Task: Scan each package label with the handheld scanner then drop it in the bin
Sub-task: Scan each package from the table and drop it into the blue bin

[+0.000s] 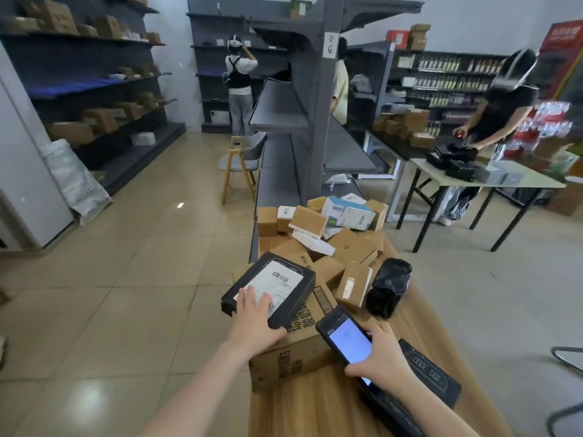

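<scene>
Broadly, a long wood-grain table (315,414) ran up the lower centre of the frame. On it, a large brown cardboard carton with printed characters (293,351) sat near the lower middle. Above it, toward the centre, lay a heap of small cardboard boxes (331,234).

A flat black box (303,288), the package in hand, rested on the carton's upper left part and overhung its left edge. Its long axis ran from lower left to upper right.

Just to its lower right was the black handheld scanner with a lit screen (344,339). It lay along a lower-right to upper-left line, so its head pointed toward the box's near right corner, close but apart from it.

The white printed label (279,280) faced up on the box lid, its barcode at the upper end, up and left of the scanner's head.

The left hand (255,320) lay on the box's near end, fingers straight and spread over the label's lower part, leaving the barcode uncovered. The right hand (381,354) had its fingers curled round the scanner's lower half.

By my judgement the scan was about to be taken, and it would need the scanner's head tipped slightly up-left. No bin could be picked out.
</scene>
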